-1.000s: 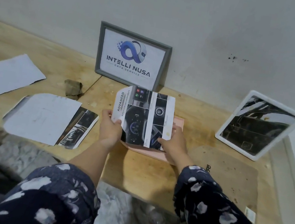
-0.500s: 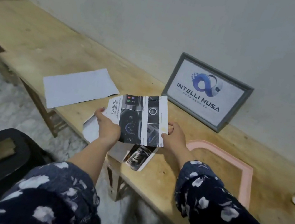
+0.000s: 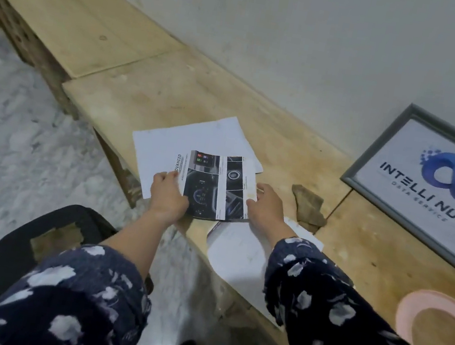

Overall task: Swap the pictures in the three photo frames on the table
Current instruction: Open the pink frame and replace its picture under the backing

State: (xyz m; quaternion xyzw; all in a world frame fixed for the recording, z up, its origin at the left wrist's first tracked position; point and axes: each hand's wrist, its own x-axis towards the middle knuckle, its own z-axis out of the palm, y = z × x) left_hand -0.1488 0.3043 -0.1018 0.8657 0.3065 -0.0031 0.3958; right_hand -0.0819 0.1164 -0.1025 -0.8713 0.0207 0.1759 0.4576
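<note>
A car-dashboard picture (image 3: 214,183) with the word ADVANCED on its left margin is held between both hands, low over a white sheet (image 3: 195,143) on the wooden table. My left hand (image 3: 168,194) grips its left edge and my right hand (image 3: 266,209) grips its right edge. A grey frame (image 3: 355,166) with the INTELLI NUSA logo leans against the wall at the right. A pink frame (image 3: 411,305) lies flat at the right edge, cut off by the view. Another white sheet (image 3: 238,261) lies under my right forearm. The white frame is out of view.
A crumpled brown scrap (image 3: 307,207) lies on the table (image 3: 233,95) between the picture and the grey frame. A black stool (image 3: 19,240) stands on the marble floor below the table edge. The table runs back left along the wall.
Both hands have carried the picture leftward and down, away from the pink frame, to just above the white sheet. The view has swung left, so the white frame has left the image.
</note>
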